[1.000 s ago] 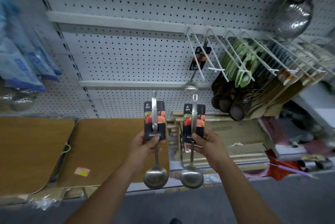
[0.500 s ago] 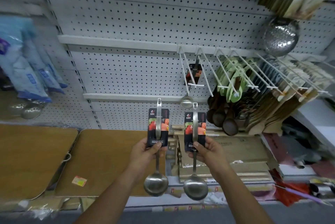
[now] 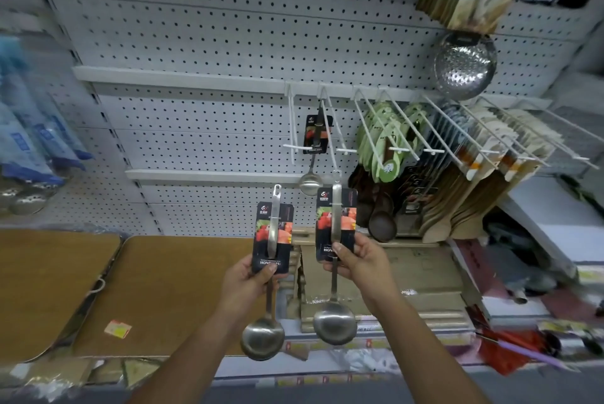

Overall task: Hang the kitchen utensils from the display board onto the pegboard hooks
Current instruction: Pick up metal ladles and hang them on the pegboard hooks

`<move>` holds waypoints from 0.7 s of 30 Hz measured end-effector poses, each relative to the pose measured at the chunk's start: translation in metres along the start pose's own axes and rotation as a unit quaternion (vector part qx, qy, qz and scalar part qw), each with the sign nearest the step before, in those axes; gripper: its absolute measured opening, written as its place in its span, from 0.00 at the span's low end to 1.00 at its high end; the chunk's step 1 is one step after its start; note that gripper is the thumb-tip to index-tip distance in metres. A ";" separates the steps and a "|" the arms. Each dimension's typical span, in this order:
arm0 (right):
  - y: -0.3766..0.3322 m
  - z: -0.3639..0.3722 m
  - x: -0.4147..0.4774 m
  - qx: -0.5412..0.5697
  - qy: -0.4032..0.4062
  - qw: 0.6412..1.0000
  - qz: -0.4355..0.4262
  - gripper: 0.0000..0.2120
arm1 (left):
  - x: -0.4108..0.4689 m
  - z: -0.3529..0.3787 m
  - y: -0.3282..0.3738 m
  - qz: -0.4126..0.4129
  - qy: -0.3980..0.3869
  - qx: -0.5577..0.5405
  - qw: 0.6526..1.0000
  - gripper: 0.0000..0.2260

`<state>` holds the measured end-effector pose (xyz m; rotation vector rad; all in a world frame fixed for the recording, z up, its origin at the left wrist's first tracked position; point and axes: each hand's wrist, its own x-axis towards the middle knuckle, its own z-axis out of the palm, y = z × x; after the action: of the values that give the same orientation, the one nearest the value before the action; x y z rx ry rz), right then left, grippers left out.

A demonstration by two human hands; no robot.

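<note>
I hold two steel ladles upright, each with a black label card on its handle. My left hand (image 3: 249, 279) grips the left ladle (image 3: 263, 340) at the card's lower edge. My right hand (image 3: 361, 261) grips the right ladle (image 3: 334, 322) the same way, a little higher, its handle tip just below the white pegboard hooks (image 3: 330, 129). A third ladle of the same kind (image 3: 312, 155) hangs from one of those hooks, above and between my hands. The white pegboard (image 3: 202, 44) fills the wall behind.
Further hooks to the right carry green-carded utensils (image 3: 387, 138), dark wooden spoons (image 3: 380, 217) and packed wooden tools (image 3: 490, 155). A steel skimmer (image 3: 465, 65) hangs at the upper right. Wooden boards (image 3: 170, 286) lie on the shelf below. Blue packages (image 3: 29, 129) hang at left.
The view has tilted upward, so the hooks sit lower in the frame. Both hands have lifted the ladles slightly; the right ladle's handle tip is closer to the hooks.
</note>
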<state>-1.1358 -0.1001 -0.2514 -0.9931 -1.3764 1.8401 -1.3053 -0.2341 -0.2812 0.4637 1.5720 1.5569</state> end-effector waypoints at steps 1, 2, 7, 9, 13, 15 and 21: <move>-0.002 -0.001 0.001 -0.005 -0.005 1.000 -0.006 0.13 | -0.001 0.004 0.000 0.000 0.004 0.002 1.000 0.09; -0.004 -0.002 0.002 -0.012 -0.009 1.000 -0.010 0.13 | -0.001 0.007 0.000 0.001 0.009 0.003 1.000 0.08; -0.005 -0.006 0.009 -0.024 -0.016 1.000 -0.009 0.13 | 0.000 0.013 0.003 0.000 0.014 0.004 1.000 0.10; -0.005 -0.006 0.012 -0.026 -0.014 1.000 -0.007 0.13 | 0.000 0.014 0.003 0.001 0.019 0.008 1.000 0.10; -0.006 -0.006 0.021 -0.024 -0.006 1.000 -0.013 0.12 | -0.003 0.016 0.003 0.001 0.030 -0.001 1.000 0.09; -0.008 -0.005 0.028 -0.026 -0.004 1.000 -0.014 0.11 | -0.003 0.015 0.000 0.001 0.029 -0.005 1.000 0.09; -0.013 0.000 0.060 -0.048 0.009 0.999 -0.011 0.10 | 0.000 0.012 -0.006 0.004 0.014 0.017 1.000 0.10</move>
<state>-1.1665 -0.0475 -0.2504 -1.0363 -1.4699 1.7589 -1.2944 -0.2279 -0.2856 0.4698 1.6220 1.5505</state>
